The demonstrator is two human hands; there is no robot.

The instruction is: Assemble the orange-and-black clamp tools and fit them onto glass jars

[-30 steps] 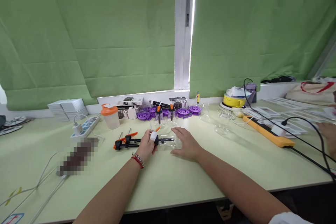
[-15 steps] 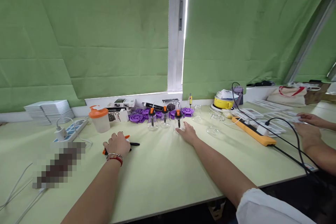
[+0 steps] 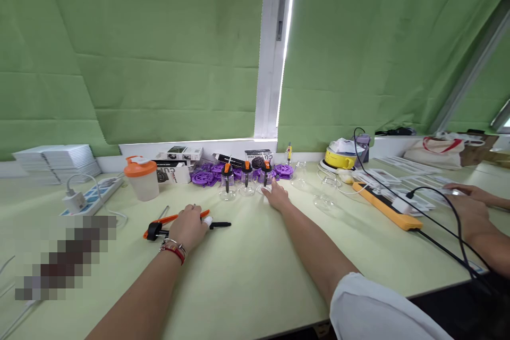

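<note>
My left hand (image 3: 189, 227) is closed over a bundle of orange and black parts (image 3: 154, 231) lying on the table. A black rod and a small white tip stick out to its right; the palm hides the middle. Farther back, my right hand (image 3: 278, 195) has its thumb and fingers at the base of a clear glass jar (image 3: 265, 178) with an orange-and-black top. Two like jars stand in a row just left of it, a middle jar (image 3: 247, 180) and a left jar (image 3: 227, 183), all upright.
Purple plastic reels (image 3: 204, 178) and printed boxes (image 3: 175, 172) sit behind the jars. An orange-lidded cup (image 3: 142, 178) stands left, near a power strip (image 3: 93, 199). Right are clear glasses (image 3: 324, 196), an orange power strip (image 3: 384, 207), cables, and another person's hands (image 3: 466, 204).
My left hand has moved right with the orange and black parts, uncovering more of them on its left. My right hand stays at the rightmost jar, which stands slightly nearer the middle one.
</note>
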